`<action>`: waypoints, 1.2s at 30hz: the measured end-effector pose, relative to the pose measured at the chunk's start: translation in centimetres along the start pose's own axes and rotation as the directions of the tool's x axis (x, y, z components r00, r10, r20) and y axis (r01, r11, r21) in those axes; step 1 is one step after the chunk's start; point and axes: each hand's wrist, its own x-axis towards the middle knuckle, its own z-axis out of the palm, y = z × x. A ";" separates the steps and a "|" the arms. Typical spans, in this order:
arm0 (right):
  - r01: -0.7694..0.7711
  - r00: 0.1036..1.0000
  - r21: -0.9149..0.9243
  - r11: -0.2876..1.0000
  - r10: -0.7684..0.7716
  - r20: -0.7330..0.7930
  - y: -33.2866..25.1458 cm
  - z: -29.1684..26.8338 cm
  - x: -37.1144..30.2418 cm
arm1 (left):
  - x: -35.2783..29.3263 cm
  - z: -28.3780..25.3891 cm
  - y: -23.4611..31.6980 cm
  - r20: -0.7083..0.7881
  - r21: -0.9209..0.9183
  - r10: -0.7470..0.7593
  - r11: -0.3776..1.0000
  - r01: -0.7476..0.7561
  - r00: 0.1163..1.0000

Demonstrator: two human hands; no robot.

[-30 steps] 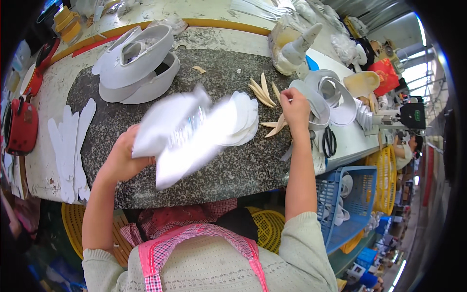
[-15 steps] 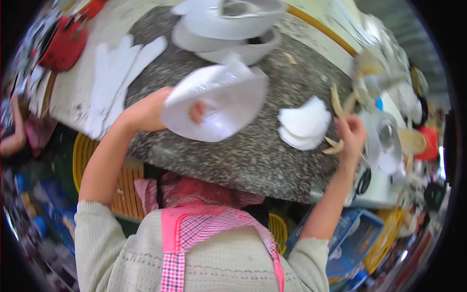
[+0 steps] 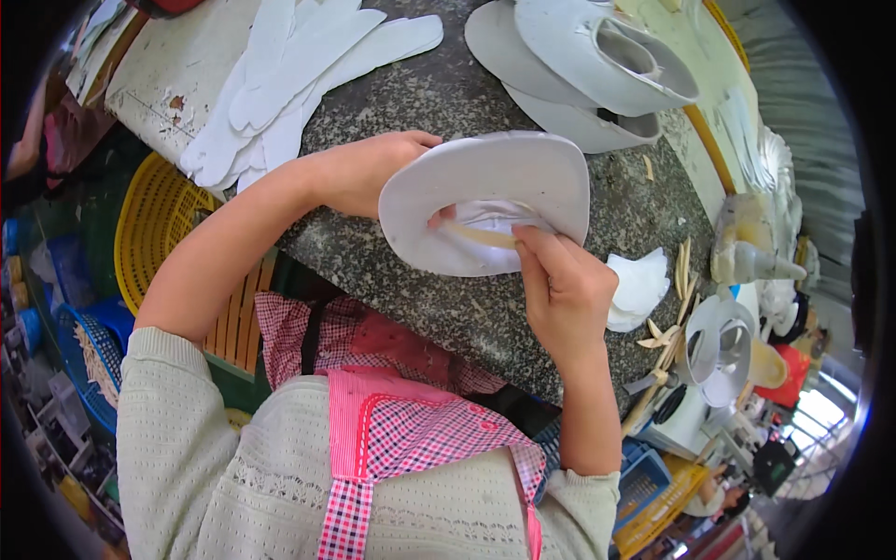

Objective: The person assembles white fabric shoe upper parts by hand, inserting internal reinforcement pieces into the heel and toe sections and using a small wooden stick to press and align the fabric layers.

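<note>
My left hand (image 3: 373,175) grips the far left side of a white, wide-brimmed hat-shaped piece (image 3: 420,182), held tilted with its opening toward me. Some of its fingers are hidden behind the brim, and a fingertip shows inside the opening. Between the thumb and fingers of my right hand (image 3: 569,280) is a pale beige strip (image 3: 481,236), laid along the inside near edge of the opening. To the right of that hand lie small white rounded pieces (image 3: 639,291) and several more pale strips (image 3: 684,271).
Similar white brimmed pieces (image 3: 607,65) are piled at the back of the dark speckled tabletop (image 3: 420,317). Long flat white cut-outs (image 3: 308,84) lie at the back left. A squeeze bottle (image 3: 770,262) is at the right. Below the table stand a yellow basket (image 3: 154,219) and a blue crate (image 3: 642,485).
My right hand has come left from the pale strips, bringing one to the white piece's opening. My left hand has turned the piece so its opening shows. The view has shifted left.
</note>
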 end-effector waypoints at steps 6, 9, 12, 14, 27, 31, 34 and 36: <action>-0.037 0.997 -0.086 0.996 0.043 0.071 -0.2 0.5 0.9 | -0.7 0.7 -1.1 -0.047 0.088 0.129 0.988 -0.125 0.990; -0.041 0.994 -0.094 0.995 0.050 0.097 -0.3 0.7 1.5 | -0.9 0.7 -1.6 -0.027 0.097 0.127 0.988 -0.124 0.992; -0.012 0.993 -0.179 0.984 0.032 0.109 -0.4 0.5 1.5 | -0.7 0.6 -0.8 -0.008 0.116 0.072 0.991 -0.071 0.997; -0.038 0.990 -0.207 0.978 0.065 0.124 -0.8 0.6 1.9 | -0.8 0.7 -0.8 -0.005 0.139 0.059 0.989 -0.058 0.998; -0.052 0.996 -0.387 0.921 0.075 0.044 -0.7 2.1 1.7 | -0.6 1.2 0.3 0.015 0.264 0.042 0.963 -0.044 0.999; -0.049 0.995 -0.417 0.908 0.079 0.056 -0.4 2.3 1.7 | -0.5 1.4 0.2 -0.005 0.261 0.049 0.964 -0.046 0.999; -0.034 0.996 -0.440 0.897 0.069 0.063 -0.2 2.6 1.8 | -0.5 1.5 0.2 -0.004 0.293 0.064 0.954 -0.060 0.998; -0.025 0.994 -0.464 0.886 0.072 0.085 -0.2 2.7 1.9 | -0.4 1.6 0.4 0.022 0.302 0.023 0.953 -0.029 0.999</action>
